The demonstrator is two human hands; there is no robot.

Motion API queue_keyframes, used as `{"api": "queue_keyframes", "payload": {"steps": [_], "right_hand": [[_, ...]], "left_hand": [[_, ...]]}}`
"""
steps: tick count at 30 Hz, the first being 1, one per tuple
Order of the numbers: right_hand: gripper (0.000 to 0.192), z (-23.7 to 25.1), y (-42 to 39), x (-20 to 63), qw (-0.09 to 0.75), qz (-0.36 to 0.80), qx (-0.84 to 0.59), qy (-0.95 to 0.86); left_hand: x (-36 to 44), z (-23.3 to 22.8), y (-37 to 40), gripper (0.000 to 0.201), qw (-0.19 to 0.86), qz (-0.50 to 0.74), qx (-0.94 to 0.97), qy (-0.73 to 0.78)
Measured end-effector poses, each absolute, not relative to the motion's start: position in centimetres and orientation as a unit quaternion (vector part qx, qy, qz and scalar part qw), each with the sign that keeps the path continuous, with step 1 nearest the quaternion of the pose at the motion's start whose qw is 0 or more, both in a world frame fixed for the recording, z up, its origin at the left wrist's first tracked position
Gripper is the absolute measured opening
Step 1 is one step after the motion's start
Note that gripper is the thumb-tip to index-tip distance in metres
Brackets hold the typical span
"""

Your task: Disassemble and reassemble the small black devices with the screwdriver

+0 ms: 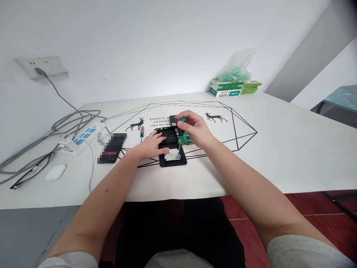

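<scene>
My right hand [195, 128] is closed around the green and black handle of a screwdriver [181, 128], which stands nearly upright. Its shaft points down at the right side of a black plastic housing [173, 163] that has a silver plate [173, 154] in it. My left hand [153, 146] lies flat with fingers spread, resting on a black plastic cover [169, 136] and the housing's left edge. Behind the screwdriver is a green circuit board [188, 139], partly hidden by my right hand. A black piece with a white label [173, 122] lies at the back.
Left of my hands lie a second screwdriver [142, 133] and a phone [113, 148]. Farther left are a power strip [83, 137], coiled grey cables [67, 123], a white mouse [55, 172] and glasses [30, 173]. Green and white boxes [227, 87] with a plastic bag [237, 69] stand back right.
</scene>
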State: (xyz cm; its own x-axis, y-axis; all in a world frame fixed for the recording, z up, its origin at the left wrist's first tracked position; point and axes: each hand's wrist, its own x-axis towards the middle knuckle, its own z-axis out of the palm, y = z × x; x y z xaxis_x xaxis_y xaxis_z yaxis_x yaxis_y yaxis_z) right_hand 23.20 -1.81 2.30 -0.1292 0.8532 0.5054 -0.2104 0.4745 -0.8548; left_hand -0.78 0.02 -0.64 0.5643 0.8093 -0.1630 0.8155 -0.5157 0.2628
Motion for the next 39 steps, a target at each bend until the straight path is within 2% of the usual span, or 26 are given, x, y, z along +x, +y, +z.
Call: {"api": "queue_keyframes", "payload": {"steps": [5,13,21,25,28,33,35,37,39], "right_hand": [[0.023,2.64,-2.31,23.15,0.589,0.541,-0.231,-0.555],[0.034,2.49,-1.91,23.08,0.616,0.441,-0.260,-0.598],[0.027,2.86,-2.34,23.12,0.588,0.554,-0.239,-0.538],[0.037,2.61,-2.06,22.86,0.608,0.480,-0.262,-0.575],[0.036,2.48,-1.82,23.00,0.615,0.432,-0.276,-0.599],[0.039,2.88,-2.21,23.31,0.600,0.509,-0.246,-0.567],[0.031,2.96,-2.39,23.20,0.586,0.543,-0.235,-0.554],[0.028,2.88,-2.42,22.98,0.581,0.549,-0.237,-0.553],[0.035,2.68,-2.28,22.76,0.592,0.520,-0.250,-0.562]], "left_hand": [[-0.71,-0.55,0.03,0.105,0.158,-0.019,0.868,0.470],[-0.71,-0.55,-0.08,0.105,0.151,-0.018,0.870,0.468],[-0.74,-0.63,0.10,0.104,0.153,-0.020,0.870,0.469],[-0.81,-0.83,0.21,0.103,0.147,-0.015,0.873,0.465],[-0.81,-0.87,0.20,0.102,0.147,-0.017,0.871,0.468],[-0.74,-0.78,0.14,0.099,0.151,-0.018,0.869,0.471],[-0.74,-0.80,0.16,0.099,0.152,-0.019,0.868,0.472],[-0.76,-0.89,0.23,0.101,0.150,-0.018,0.869,0.472],[-0.81,-1.00,0.30,0.102,0.146,-0.016,0.872,0.468]]}}
